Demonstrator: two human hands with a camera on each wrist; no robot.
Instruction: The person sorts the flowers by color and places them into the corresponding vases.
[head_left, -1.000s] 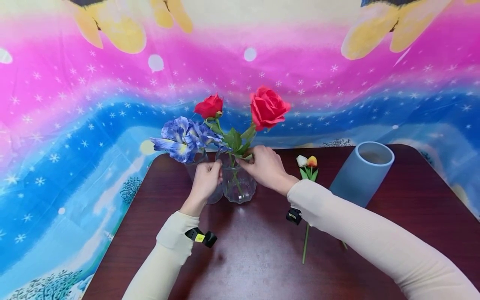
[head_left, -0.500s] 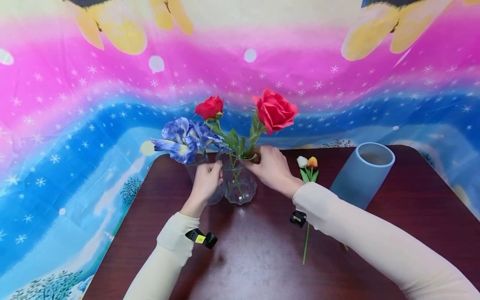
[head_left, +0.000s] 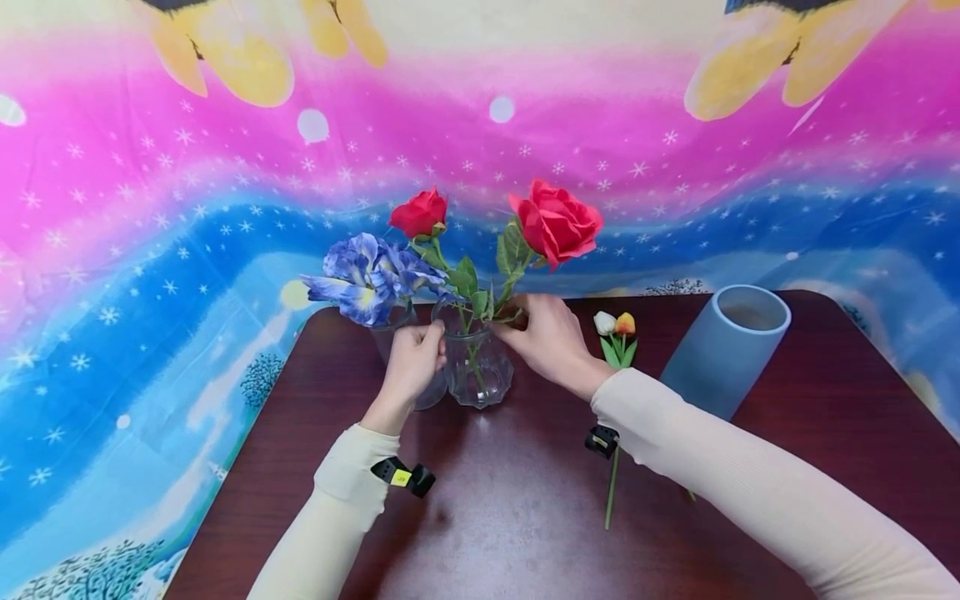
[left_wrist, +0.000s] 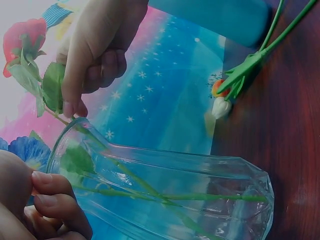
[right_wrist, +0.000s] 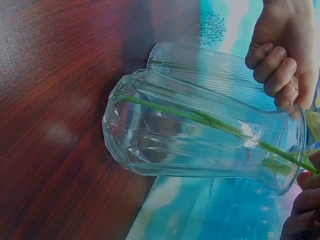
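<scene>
A clear glass vase [head_left: 480,375] with a flared mouth stands upright on the table. My left hand [head_left: 411,358] pinches its rim on the left side. Over the opposite side of the mouth, my right hand [head_left: 551,337] holds the stem of a large red rose [head_left: 558,223] between thumb and fingers. That rose leans right, its leaves just above the rim. A smaller red rose [head_left: 418,213] leans left. The left wrist view shows two green stems [left_wrist: 220,197] crossing inside the glass.
Behind my left hand, a ribbed glass vase [right_wrist: 200,70] stands close to the clear one, below a blue iris [head_left: 367,279]. To the right lie artificial tulips [head_left: 618,333], one white and one orange, near a tall blue-grey vase [head_left: 705,358]. A patterned cloth [head_left: 637,125] hangs behind the table.
My right hand has shifted a little to the right. The large rose has tilted right and slightly down with it. My left hand and the clear vase have stayed put.
</scene>
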